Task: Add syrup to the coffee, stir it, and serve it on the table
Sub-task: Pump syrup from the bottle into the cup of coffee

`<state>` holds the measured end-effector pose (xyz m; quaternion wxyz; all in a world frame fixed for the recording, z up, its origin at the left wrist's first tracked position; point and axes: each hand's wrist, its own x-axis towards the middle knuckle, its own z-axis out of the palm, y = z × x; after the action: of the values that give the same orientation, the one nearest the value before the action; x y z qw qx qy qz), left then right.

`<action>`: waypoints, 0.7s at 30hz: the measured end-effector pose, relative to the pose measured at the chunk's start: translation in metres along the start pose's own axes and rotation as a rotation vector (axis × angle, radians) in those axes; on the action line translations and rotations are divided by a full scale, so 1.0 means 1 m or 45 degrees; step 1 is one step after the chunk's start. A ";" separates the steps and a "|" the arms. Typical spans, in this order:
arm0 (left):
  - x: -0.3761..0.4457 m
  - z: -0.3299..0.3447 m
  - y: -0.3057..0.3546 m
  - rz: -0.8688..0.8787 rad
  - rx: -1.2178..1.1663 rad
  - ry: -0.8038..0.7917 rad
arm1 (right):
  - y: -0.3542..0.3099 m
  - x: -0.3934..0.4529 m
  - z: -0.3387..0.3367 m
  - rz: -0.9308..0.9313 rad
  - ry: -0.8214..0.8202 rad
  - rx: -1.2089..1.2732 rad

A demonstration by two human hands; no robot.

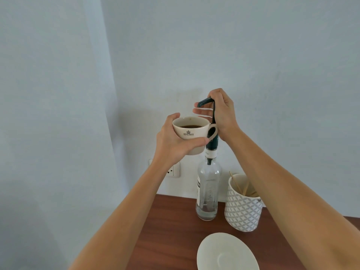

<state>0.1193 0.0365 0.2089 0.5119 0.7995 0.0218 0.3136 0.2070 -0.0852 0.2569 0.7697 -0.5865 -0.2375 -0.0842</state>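
Note:
My left hand (173, 139) grips a white cup (191, 132) of dark coffee and holds it up in the air, its handle to the right. The cup hangs just below the dark spout of the pump (204, 103). That pump tops a clear glass syrup bottle (208, 191), which stands on the wooden table (169, 230). My right hand (221, 112) sits on the pump head, with the palm over the top and fingers reaching under the spout. A white saucer (227, 252) lies on the table near the front.
A patterned white and grey cup (242, 209) holding wooden stir sticks stands right of the bottle. A wall socket (174, 170) sits behind my left wrist. The pale wall rises straight behind the table, and the table's left edge runs below my left forearm.

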 end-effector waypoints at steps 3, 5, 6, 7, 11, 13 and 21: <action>0.000 0.000 -0.001 -0.010 -0.003 -0.006 | 0.002 -0.001 0.000 -0.002 -0.026 0.003; 0.001 0.001 -0.002 -0.014 -0.002 -0.008 | 0.003 -0.002 -0.001 -0.008 -0.021 -0.006; 0.001 0.001 -0.003 -0.011 0.001 -0.008 | 0.003 -0.002 -0.001 -0.007 -0.016 -0.009; 0.001 0.001 -0.003 -0.009 0.004 -0.009 | 0.003 -0.002 -0.001 -0.005 -0.011 -0.013; 0.002 0.001 -0.002 -0.006 0.006 -0.009 | 0.002 -0.004 0.000 -0.008 0.009 -0.026; 0.002 0.001 -0.002 -0.007 0.001 -0.010 | 0.002 -0.005 0.001 -0.015 0.020 -0.032; 0.004 -0.001 -0.003 -0.006 -0.004 -0.013 | 0.002 -0.007 0.002 -0.049 0.030 -0.075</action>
<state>0.1231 0.0398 0.2084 0.5139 0.8002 0.0208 0.3084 0.2015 -0.0833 0.2525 0.7532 -0.6032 -0.2370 -0.1129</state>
